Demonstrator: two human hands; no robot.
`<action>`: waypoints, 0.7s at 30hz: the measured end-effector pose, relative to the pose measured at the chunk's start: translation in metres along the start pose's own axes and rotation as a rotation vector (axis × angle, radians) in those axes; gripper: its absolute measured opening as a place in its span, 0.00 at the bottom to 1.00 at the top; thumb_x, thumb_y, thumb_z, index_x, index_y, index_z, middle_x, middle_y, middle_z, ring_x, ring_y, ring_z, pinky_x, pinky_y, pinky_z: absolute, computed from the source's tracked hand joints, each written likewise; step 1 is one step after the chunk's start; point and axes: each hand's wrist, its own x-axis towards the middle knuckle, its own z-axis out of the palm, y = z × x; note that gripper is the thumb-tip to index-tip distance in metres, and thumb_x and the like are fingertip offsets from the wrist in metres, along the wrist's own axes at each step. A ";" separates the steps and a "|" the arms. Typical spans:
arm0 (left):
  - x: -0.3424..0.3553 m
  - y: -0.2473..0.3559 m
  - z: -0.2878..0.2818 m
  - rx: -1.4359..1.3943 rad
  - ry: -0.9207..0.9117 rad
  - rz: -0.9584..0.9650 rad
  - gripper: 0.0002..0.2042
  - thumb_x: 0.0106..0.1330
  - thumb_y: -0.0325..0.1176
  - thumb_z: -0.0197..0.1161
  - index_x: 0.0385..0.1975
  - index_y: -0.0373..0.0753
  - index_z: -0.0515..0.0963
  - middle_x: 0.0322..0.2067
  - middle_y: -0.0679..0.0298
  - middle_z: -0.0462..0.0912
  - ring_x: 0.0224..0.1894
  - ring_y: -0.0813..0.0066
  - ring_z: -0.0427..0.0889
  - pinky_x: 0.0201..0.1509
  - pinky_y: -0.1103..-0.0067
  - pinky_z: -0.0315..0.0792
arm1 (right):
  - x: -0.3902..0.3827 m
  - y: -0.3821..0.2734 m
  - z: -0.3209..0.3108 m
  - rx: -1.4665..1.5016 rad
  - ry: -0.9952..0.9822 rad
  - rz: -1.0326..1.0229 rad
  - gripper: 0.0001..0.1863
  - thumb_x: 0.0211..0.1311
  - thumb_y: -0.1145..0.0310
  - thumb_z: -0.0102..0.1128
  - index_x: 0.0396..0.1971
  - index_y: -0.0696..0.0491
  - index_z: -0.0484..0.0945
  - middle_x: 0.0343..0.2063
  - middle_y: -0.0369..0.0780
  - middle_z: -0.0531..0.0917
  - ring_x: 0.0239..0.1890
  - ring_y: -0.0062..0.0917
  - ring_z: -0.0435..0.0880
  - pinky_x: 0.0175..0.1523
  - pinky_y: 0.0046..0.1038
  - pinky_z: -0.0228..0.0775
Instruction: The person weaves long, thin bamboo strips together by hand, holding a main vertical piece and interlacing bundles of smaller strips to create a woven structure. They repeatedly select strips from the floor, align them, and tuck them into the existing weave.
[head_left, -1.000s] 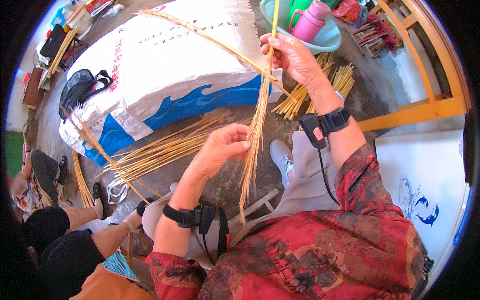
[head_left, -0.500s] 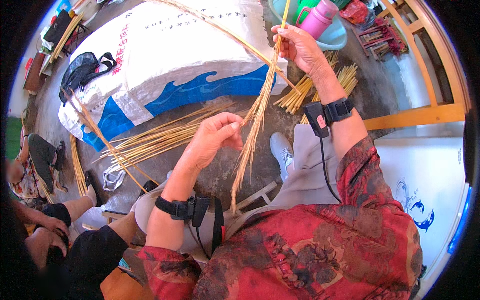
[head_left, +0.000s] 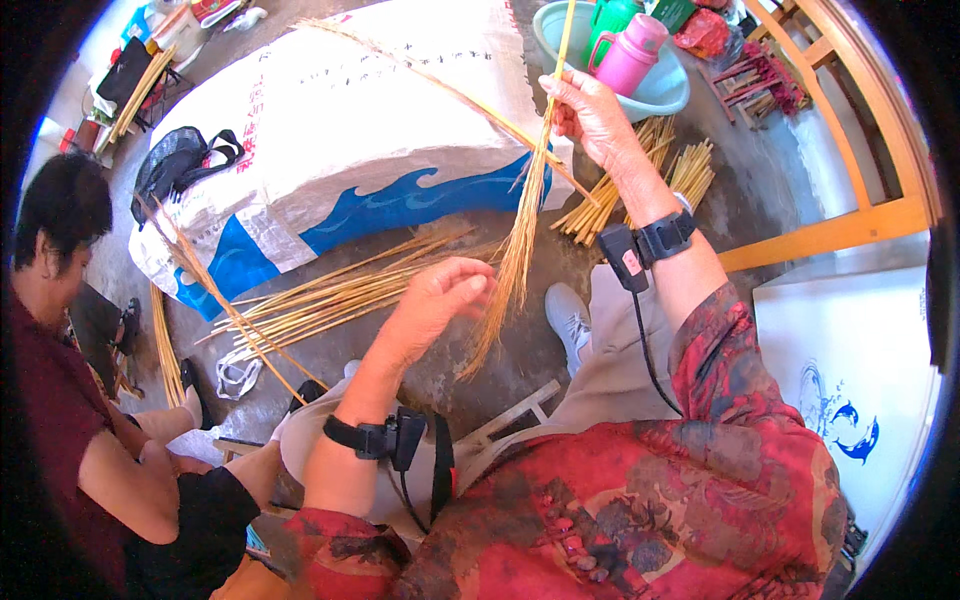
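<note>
The right hand [head_left: 592, 115], near one o'clock, pinches a stalk [head_left: 557, 65] between thumb and fingers; its stem runs past the frame at twelve, its tassel [head_left: 522, 235] hangs toward seven. The left hand [head_left: 435, 305], at nine o'clock from the tassel's lower half, is loosely spread and grips nothing I can see; whether its blurred fingertips touch the strands, I cannot tell.

Behind the tassel a second stalk [head_left: 455, 92] crosses the sack [head_left: 350, 115], its end pointing to four o'clock. Strands could snag there if the stalk is pulled sideways. Fine strands might also snap if tugged hard, and the stem could twist, since one pinch alone appears to steady it.

Cut bundles [head_left: 690, 178] lie at two o'clock, a pile [head_left: 320, 310] at nine.

Half a second ago the left fingers were pinched at the strands; now they are loosened, and the tassel's tip sits higher. A person [head_left: 75, 400] at eight o'clock now shows head and shoulder, where mainly legs and an arm showed.
</note>
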 end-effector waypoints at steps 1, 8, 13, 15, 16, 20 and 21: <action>0.000 0.002 0.003 0.054 0.010 -0.009 0.14 0.60 0.37 0.53 0.40 0.34 0.69 0.36 0.63 0.75 0.37 0.75 0.75 0.39 0.79 0.71 | 0.001 0.001 0.002 0.015 -0.018 0.006 0.13 0.51 0.59 0.59 0.26 0.53 0.71 0.15 0.31 0.72 0.15 0.13 0.72 0.21 0.15 0.68; 0.002 -0.006 0.007 -0.059 -0.148 -0.176 0.11 0.61 0.35 0.52 0.38 0.34 0.68 0.29 0.63 0.75 0.27 0.74 0.78 0.29 0.82 0.71 | -0.004 0.003 0.017 -0.083 0.020 -0.058 0.12 0.54 0.62 0.57 0.30 0.55 0.71 0.19 0.32 0.73 0.17 0.13 0.73 0.21 0.13 0.67; 0.001 -0.002 0.002 -0.005 -0.105 -0.202 0.10 0.62 0.33 0.50 0.35 0.33 0.67 0.25 0.59 0.74 0.23 0.70 0.79 0.21 0.80 0.72 | -0.004 0.002 0.015 -0.162 -0.014 -0.138 0.12 0.54 0.63 0.56 0.30 0.57 0.70 0.19 0.32 0.73 0.16 0.13 0.73 0.20 0.14 0.68; 0.003 -0.004 -0.004 0.027 -0.054 -0.260 0.09 0.62 0.33 0.49 0.35 0.32 0.67 0.24 0.59 0.74 0.23 0.68 0.79 0.19 0.80 0.72 | -0.005 0.000 0.017 -0.162 -0.054 -0.191 0.12 0.55 0.64 0.55 0.31 0.58 0.70 0.20 0.33 0.73 0.16 0.14 0.74 0.20 0.15 0.69; 0.003 -0.003 -0.004 0.028 -0.053 -0.259 0.09 0.62 0.33 0.49 0.35 0.32 0.67 0.24 0.59 0.74 0.23 0.68 0.79 0.19 0.80 0.72 | -0.007 0.000 0.020 -0.161 -0.055 -0.193 0.12 0.55 0.64 0.55 0.31 0.58 0.70 0.20 0.33 0.73 0.16 0.14 0.74 0.20 0.15 0.69; 0.004 -0.007 -0.001 0.045 -0.086 -0.339 0.11 0.61 0.33 0.50 0.36 0.32 0.67 0.26 0.56 0.74 0.26 0.66 0.79 0.26 0.78 0.73 | -0.011 -0.002 0.024 -0.201 -0.040 -0.215 0.09 0.54 0.67 0.56 0.28 0.57 0.71 0.19 0.35 0.75 0.17 0.15 0.75 0.20 0.16 0.70; 0.005 -0.012 -0.002 0.051 -0.076 -0.340 0.12 0.61 0.34 0.51 0.38 0.31 0.67 0.28 0.55 0.75 0.30 0.64 0.79 0.31 0.76 0.74 | -0.011 -0.005 0.025 -0.143 -0.063 -0.189 0.10 0.55 0.66 0.55 0.29 0.57 0.70 0.20 0.35 0.74 0.17 0.16 0.75 0.20 0.17 0.70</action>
